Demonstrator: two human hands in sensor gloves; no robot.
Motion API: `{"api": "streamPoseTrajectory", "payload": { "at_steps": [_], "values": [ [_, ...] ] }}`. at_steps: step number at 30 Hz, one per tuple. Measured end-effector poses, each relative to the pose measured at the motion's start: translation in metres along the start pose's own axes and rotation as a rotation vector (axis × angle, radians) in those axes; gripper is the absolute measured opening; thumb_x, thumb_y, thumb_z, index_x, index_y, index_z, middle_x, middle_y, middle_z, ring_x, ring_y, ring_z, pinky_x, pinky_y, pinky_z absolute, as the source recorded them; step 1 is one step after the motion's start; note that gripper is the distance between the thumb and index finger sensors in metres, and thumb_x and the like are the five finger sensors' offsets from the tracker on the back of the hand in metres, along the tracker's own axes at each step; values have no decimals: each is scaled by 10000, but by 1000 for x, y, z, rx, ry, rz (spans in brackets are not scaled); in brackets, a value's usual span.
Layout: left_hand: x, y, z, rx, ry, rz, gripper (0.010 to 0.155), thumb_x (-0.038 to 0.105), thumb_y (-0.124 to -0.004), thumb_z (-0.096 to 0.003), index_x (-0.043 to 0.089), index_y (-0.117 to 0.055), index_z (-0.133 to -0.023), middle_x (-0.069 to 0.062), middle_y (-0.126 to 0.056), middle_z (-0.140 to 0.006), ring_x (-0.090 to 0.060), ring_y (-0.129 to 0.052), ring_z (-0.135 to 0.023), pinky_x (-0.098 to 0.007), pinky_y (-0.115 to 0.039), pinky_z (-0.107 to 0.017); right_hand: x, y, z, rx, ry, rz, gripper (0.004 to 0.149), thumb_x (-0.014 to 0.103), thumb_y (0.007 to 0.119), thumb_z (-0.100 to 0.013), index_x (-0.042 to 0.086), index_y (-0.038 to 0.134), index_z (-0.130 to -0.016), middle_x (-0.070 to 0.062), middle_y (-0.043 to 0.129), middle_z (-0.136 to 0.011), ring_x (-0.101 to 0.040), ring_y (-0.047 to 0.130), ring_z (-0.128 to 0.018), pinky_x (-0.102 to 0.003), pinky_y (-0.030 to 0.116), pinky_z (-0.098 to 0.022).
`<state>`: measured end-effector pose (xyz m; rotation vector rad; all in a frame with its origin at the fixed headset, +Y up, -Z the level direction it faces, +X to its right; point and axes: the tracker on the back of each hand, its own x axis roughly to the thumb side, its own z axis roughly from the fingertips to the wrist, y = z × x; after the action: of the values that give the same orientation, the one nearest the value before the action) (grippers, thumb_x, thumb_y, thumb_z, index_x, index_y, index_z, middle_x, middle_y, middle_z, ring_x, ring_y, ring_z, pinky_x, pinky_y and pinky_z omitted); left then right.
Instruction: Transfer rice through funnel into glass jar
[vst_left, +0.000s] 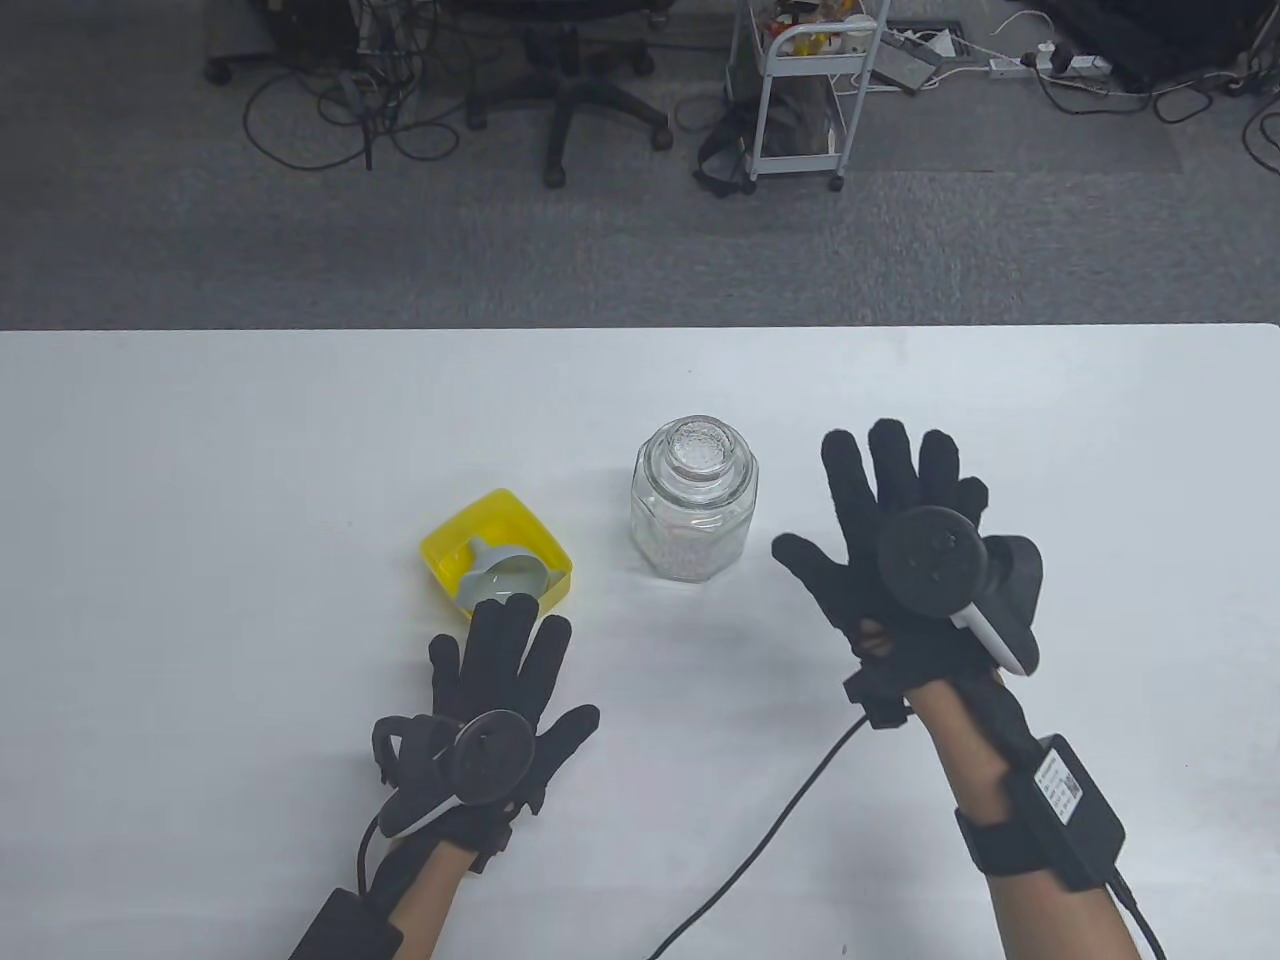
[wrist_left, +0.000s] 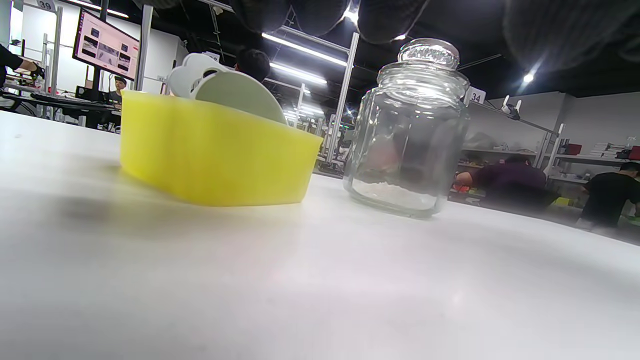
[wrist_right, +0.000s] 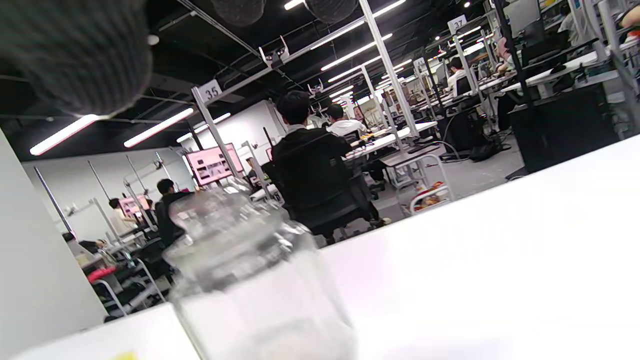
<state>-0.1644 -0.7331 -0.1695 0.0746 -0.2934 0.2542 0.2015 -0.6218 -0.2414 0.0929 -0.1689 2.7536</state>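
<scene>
A glass jar (vst_left: 693, 510) with a glass stopper lid on it stands mid-table, a layer of rice at its bottom. It also shows in the left wrist view (wrist_left: 407, 135) and, blurred and close, in the right wrist view (wrist_right: 255, 295). A yellow tub (vst_left: 494, 553) left of the jar holds a grey funnel (vst_left: 505, 583) lying on its side; the tub (wrist_left: 210, 150) and funnel (wrist_left: 235, 95) also show in the left wrist view. My left hand (vst_left: 500, 690) lies flat and open just in front of the tub, holding nothing. My right hand (vst_left: 900, 530) is open with fingers spread, right of the jar, not touching it.
A black cable (vst_left: 770, 840) runs across the white table (vst_left: 200, 500) between my forearms. Beyond the far edge are an office chair (vst_left: 570, 90) and a white cart (vst_left: 800, 90) on the floor.
</scene>
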Motion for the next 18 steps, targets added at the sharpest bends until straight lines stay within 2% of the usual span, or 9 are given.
{"api": "streamPoseTrajectory", "payload": {
  "at_steps": [4,11,13,15,16,18],
  "values": [
    [0,0,0,11,-10,2,874,756,-696,-505,350,-330,-1187,-100,-267,-1302,-431,-296,-1192,-747,-346,-754,-31,20,30,35,37,-14,894,754,741,-391,413,278,-1076,-85,224,-1226,-488,145,-1082,-745,226,-694],
    [-1,-3,0,-4,-18,-7,890,768,-692,-496,351,-313,-1186,-100,-262,-1302,-431,-291,-1191,-747,-345,-753,-59,64,52,56,81,-31,909,758,737,-388,419,234,-1064,-82,207,-1222,-484,138,-1077,-744,220,-691],
    [0,-5,0,-15,-20,-11,891,767,-693,-497,350,-313,-1187,-103,-262,-1302,-433,-289,-1191,-748,-344,-752,-64,81,56,107,94,-19,923,772,722,-385,411,199,-1055,-88,201,-1215,-488,134,-1069,-743,236,-682],
    [1,-8,-1,-31,-16,-45,889,766,-692,-499,349,-312,-1187,-102,-260,-1302,-433,-290,-1191,-748,-343,-753,-64,86,58,211,134,-38,937,766,710,-389,410,140,-1043,-82,130,-1211,-481,57,-1064,-742,182,-686],
    [1,-9,-1,-38,-18,-58,891,768,-689,-499,350,-308,-1187,-102,-257,-1302,-432,-289,-1191,-747,-344,-753,-62,86,58,167,116,-44,936,754,725,-387,411,152,-1042,-79,134,-1211,-476,53,-1066,-741,172,-688],
    [2,-10,-1,-42,-23,-45,887,765,-691,-499,350,-313,-1186,-101,-260,-1302,-432,-291,-1191,-748,-347,-752,-61,85,57,161,110,-42,936,752,729,-385,410,155,-1041,-79,140,-1211,-475,57,-1066,-740,174,-688]
  ]
}}
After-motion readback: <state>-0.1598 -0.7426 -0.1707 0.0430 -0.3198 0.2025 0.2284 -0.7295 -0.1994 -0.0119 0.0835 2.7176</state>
